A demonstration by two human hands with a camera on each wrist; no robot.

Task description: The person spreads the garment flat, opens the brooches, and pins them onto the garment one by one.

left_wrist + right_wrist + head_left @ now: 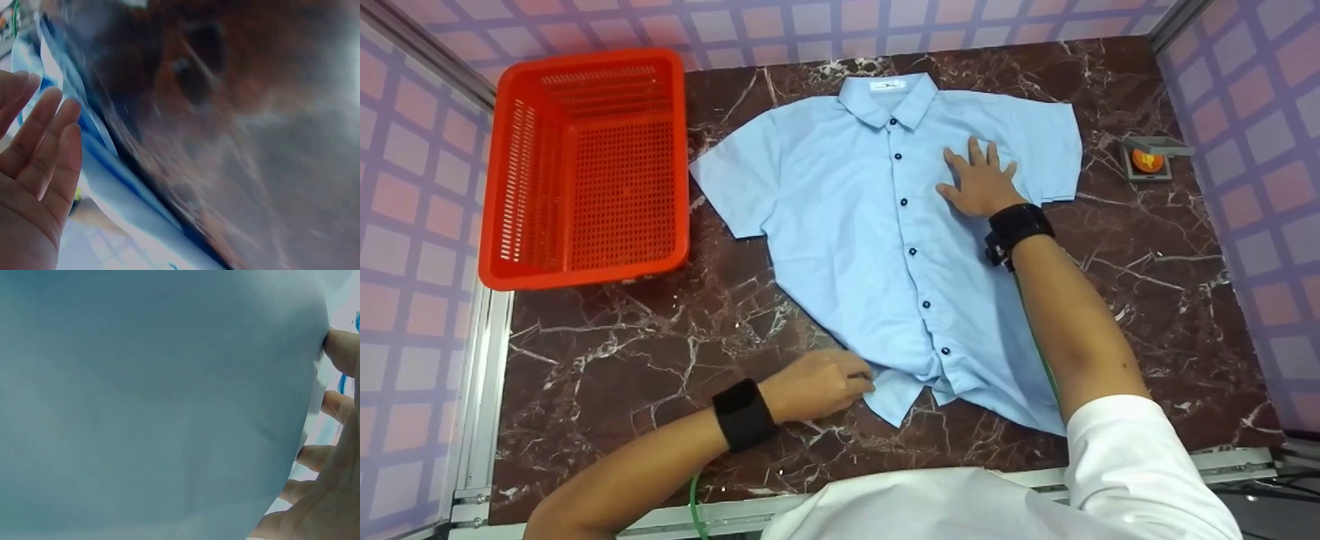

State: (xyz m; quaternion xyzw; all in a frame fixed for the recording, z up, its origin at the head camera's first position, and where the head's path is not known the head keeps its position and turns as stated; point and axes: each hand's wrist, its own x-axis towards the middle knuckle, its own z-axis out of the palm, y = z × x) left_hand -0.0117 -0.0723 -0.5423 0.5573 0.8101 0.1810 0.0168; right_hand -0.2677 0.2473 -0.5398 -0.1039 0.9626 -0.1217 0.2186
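A light blue short-sleeved shirt point(840, 225) lies front up, collar at the far side, with dark buttons down its front. At the lower left of its hem is my left hand point(817, 384), thumb and forefinger together at the cloth edge. The left wrist view shows the other fingers point(48, 146) fairly straight beside the blue fabric. My right hand point(981, 180) rests flat on the chest, fingers spread. In the right wrist view its fingertips point(337, 405) lie partly behind a bulge of cloth. The bottom hem is rumpled, with a flap point(896, 397) showing under it.
A red plastic basket point(681, 172) stands at the left, near the shirt's sleeve. At the far right sits a small grey box point(1159, 142) with an orange round thing point(1147, 160) in it. Checkered walls border the dark marbled table point(607, 375).
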